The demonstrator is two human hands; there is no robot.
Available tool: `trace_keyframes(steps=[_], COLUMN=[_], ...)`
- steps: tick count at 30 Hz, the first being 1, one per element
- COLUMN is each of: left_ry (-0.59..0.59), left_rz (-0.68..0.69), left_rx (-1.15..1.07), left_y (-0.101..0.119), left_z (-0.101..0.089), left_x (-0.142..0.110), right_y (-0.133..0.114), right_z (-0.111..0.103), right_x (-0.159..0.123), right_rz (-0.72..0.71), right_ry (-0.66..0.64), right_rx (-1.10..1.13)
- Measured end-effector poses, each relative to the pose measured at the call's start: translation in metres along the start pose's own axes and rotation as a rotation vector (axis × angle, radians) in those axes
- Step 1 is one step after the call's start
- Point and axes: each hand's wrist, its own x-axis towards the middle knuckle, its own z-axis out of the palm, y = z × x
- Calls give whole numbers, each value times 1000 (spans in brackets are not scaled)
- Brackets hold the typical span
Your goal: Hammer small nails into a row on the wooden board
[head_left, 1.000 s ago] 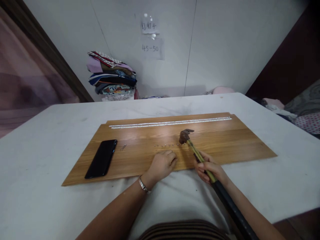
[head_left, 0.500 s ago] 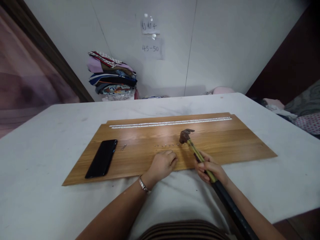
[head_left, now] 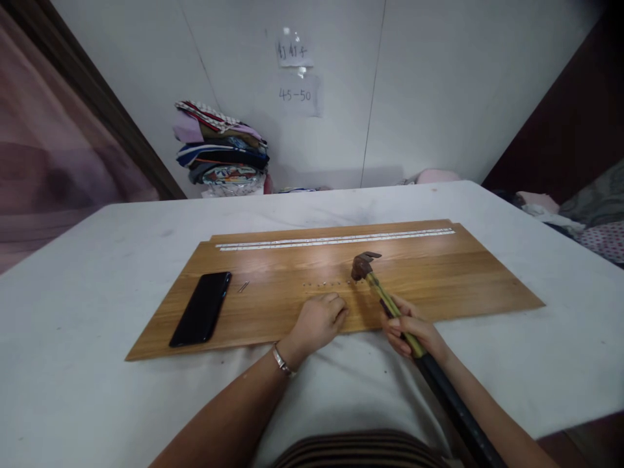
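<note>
My right hand (head_left: 412,328) is wrapped around the handle of a claw hammer (head_left: 390,302). The hammer's rusty head is over the middle of a wooden board (head_left: 453,279), its face low by the right end of a row of several small nails (head_left: 325,284). Just in front of that row, my left hand (head_left: 319,318) rests on the board near its front edge with the fingers curled closed. Whatever may be inside those fingers is hidden. Two loose nails (head_left: 243,286) lie on the board further left.
A black phone (head_left: 201,309) lies on the board's left part. Two white measuring strips (head_left: 336,240) run along its far side. Underneath is a table with a white cover (head_left: 73,292). Folded clothes (head_left: 221,146) are stacked by the wall, at the table's far edge.
The whole view has shifted very slightly. Both hands and the hammer keep their places over the board.
</note>
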Motion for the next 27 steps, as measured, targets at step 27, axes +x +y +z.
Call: trace_keyframes(steps=[27], left_ry=[3], left_rz=[-1], left_rx=[0], left_y=[3], left_z=[-2], left_x=[-1], right_y=[2], right_z=[-1], right_x=[1], right_rz=[24], right_ry=[29], right_rx=[-29])
